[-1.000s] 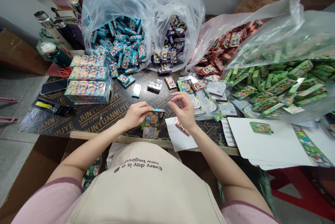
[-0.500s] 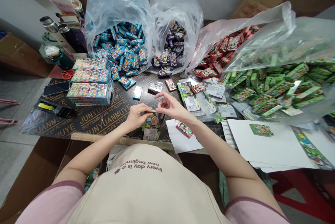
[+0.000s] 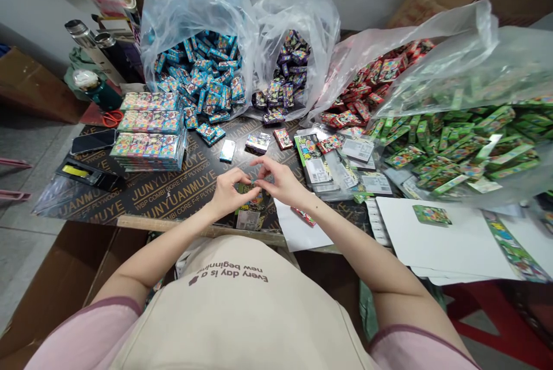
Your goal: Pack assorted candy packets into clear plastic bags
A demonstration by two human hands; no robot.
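In the middle, just past the bench's front edge, my left hand (image 3: 228, 191) and my right hand (image 3: 281, 182) face each other with curled fingers. Their fingertips meet at the top edge of a flat printed packet (image 3: 249, 219), which looks like a black-and-green card with a pale label. Fingers cover its upper part, so the exact grip is hard to see. Beyond my hands lie a white-faced small box (image 3: 227, 150), a purple small box (image 3: 258, 143) and a red small box (image 3: 283, 139). Another red box (image 3: 303, 216) rests on white paper (image 3: 294, 237), partly behind my right forearm.
Clear bags spill blue boxes (image 3: 211, 96), purple boxes (image 3: 276, 93), red boxes (image 3: 363, 90) and green boxes (image 3: 453, 139) along the back. Stacked wrapped packs (image 3: 149, 145), a phone (image 3: 94, 141) and red scissors (image 3: 112, 119) are at left. More printed packets (image 3: 317, 168) lie right of my hands.
My fingers have shifted from a tight pinch to a more rounded curl at the packet's top. My right hand sits slightly lower, covering more of the red box on the paper.
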